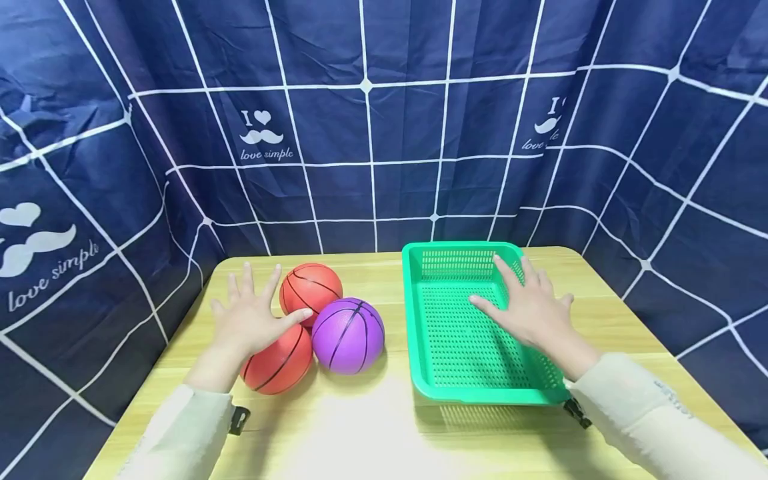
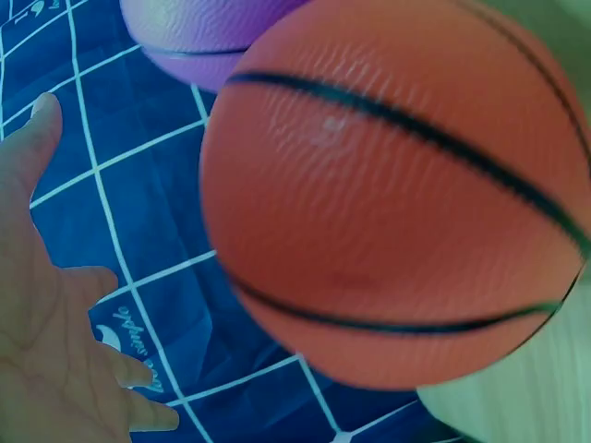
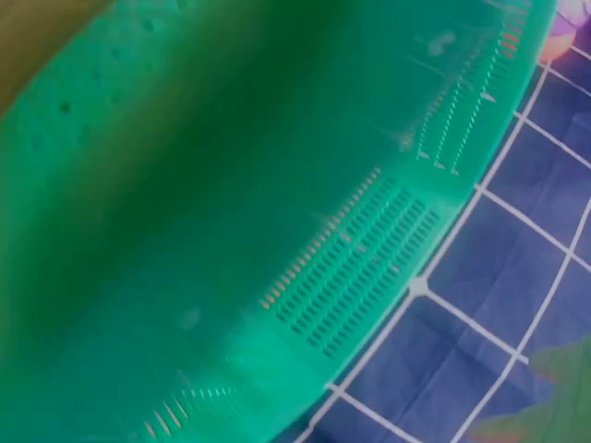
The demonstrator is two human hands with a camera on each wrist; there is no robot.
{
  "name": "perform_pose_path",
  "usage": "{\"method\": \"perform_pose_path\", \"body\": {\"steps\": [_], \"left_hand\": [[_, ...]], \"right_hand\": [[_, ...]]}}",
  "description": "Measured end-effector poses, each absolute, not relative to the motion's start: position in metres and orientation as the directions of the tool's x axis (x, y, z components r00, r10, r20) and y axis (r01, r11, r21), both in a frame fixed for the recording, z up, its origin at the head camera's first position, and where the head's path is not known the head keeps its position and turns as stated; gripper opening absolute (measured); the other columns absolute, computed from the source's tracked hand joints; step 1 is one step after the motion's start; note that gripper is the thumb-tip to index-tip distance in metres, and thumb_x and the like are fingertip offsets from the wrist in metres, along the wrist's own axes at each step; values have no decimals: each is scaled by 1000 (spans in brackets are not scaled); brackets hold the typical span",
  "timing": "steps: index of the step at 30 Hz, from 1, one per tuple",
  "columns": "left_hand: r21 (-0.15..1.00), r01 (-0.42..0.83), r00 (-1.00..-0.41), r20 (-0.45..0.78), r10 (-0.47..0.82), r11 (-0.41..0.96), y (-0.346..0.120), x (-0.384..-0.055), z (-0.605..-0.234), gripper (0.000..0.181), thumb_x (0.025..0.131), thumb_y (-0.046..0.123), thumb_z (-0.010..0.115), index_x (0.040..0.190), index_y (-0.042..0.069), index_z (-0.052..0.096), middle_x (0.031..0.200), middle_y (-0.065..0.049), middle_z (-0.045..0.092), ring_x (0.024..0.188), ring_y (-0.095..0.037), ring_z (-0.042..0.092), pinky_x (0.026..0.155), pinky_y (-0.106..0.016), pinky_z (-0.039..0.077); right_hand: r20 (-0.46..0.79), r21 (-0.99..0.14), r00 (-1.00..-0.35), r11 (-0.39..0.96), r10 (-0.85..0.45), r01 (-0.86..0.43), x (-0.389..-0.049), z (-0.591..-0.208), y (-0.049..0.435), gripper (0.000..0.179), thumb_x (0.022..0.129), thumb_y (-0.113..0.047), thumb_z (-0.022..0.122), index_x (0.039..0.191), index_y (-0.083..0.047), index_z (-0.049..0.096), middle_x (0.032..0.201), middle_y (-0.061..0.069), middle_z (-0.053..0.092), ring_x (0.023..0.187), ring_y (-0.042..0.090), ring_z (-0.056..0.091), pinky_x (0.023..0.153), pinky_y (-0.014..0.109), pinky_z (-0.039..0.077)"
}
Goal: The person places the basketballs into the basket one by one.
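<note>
My left hand (image 1: pixel 247 321) is spread above the near red basketball (image 1: pixel 281 365), fingers straight and thumb reaching out to the right. Close beside that ball sit a purple basketball (image 1: pixel 348 337) and another red basketball (image 1: pixel 311 288), grouped on the left part of the table. In the left wrist view the palm and fingers (image 2: pixel 55 323) show apart from a red ball (image 2: pixel 388 208) that fills much of the picture. My right hand (image 1: pixel 534 313) hovers over a green plastic basket (image 1: pixel 411 320), fingers spread and nothing held. The right wrist view shows the basket's slotted wall (image 3: pixel 355 268).
A light wooden table (image 1: pixel 360 427) bears the balls and the basket. Dark blue cloth with white grid lines (image 1: pixel 336 193) encloses the back and both sides. A dark strap buckle (image 1: pixel 239 421) hangs at the left wrist.
</note>
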State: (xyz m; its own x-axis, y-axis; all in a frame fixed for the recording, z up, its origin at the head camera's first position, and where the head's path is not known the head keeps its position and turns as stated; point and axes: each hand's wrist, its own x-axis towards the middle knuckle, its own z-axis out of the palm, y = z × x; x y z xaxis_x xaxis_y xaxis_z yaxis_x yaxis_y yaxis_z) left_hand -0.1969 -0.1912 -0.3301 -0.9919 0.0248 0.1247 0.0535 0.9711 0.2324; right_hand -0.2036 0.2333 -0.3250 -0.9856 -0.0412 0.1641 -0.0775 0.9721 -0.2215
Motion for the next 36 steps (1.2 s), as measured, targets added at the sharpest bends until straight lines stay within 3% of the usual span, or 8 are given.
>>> {"method": "perform_pose_path", "body": {"steps": [9,18,26,31,36], "left_hand": [[234,58,-985,169,18,970,-206,-195,-316,106,74,83,45,154,19,16,152,-31,-3,135,-55,-3,93,-79,5],[273,43,-986,167,-3,961,-232,-194,-308,106,75,81,47,154,21,11,152,-33,-2,134,-57,1,90,-80,11],[305,43,-990,141,-1,951,-253,-187,-311,105,76,77,52,154,21,10,149,-36,6,132,-58,11,85,-79,19],[326,62,-992,121,24,943,-264,-185,-318,105,77,73,56,154,22,7,148,-37,11,128,-60,18,84,-79,21],[373,108,-993,88,81,921,-273,-185,-326,103,79,65,62,154,15,12,146,-39,14,126,-61,22,86,-78,26]], "right_hand": [[184,-224,-983,973,-14,-56,-212,-308,249,97,81,-80,37,154,-27,5,151,31,7,132,57,11,82,85,7],[153,-232,-988,973,22,-14,-221,-304,273,98,83,-78,39,154,-22,3,149,35,8,132,56,12,80,83,17],[113,-263,-992,964,64,32,-227,-307,298,104,81,-78,41,154,-15,1,146,40,9,118,68,20,77,84,17],[85,-301,-994,953,65,36,-228,-311,313,107,81,-77,46,153,-12,0,146,39,10,116,68,22,75,81,23],[60,-330,-998,944,36,15,-230,-319,329,109,81,-74,50,153,-10,-2,140,44,18,115,65,27,73,74,33]]}}
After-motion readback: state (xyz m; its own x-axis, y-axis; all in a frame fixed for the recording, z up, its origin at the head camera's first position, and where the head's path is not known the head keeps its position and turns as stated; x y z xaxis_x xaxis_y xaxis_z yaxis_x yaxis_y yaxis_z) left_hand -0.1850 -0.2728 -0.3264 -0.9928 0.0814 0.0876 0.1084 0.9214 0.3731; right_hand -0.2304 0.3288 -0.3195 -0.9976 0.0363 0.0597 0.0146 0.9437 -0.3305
